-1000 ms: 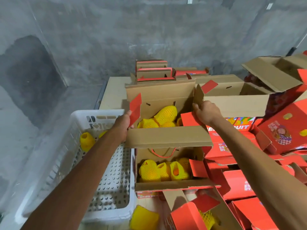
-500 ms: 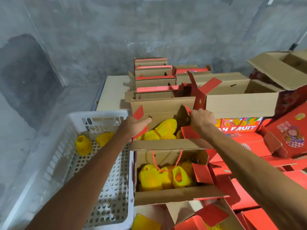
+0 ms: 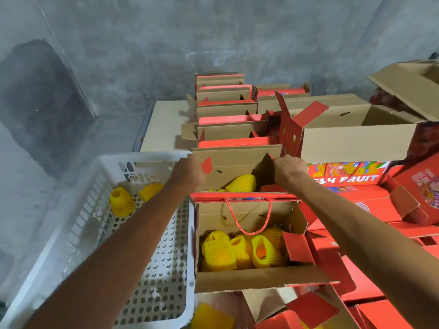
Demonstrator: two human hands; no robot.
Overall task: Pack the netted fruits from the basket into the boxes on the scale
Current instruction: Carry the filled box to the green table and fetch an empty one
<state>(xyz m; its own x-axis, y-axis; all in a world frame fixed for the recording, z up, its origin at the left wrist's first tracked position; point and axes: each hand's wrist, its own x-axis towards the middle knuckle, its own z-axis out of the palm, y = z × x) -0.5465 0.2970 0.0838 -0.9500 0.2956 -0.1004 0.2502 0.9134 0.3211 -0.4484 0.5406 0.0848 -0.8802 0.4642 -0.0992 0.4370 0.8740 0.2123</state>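
Both arms reach forward, left grip (image 3: pixel 190 172) and right grip (image 3: pixel 288 170) each clamped on the far box's flaps (image 3: pixel 235 160)

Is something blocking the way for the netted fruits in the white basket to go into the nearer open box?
Nothing visible does. The nearer box is open on top; only its red rope handle droops across the opening's far part.

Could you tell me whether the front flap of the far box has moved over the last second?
Yes. The flap has swung up from lying flat toward the near box and now stands on edge.
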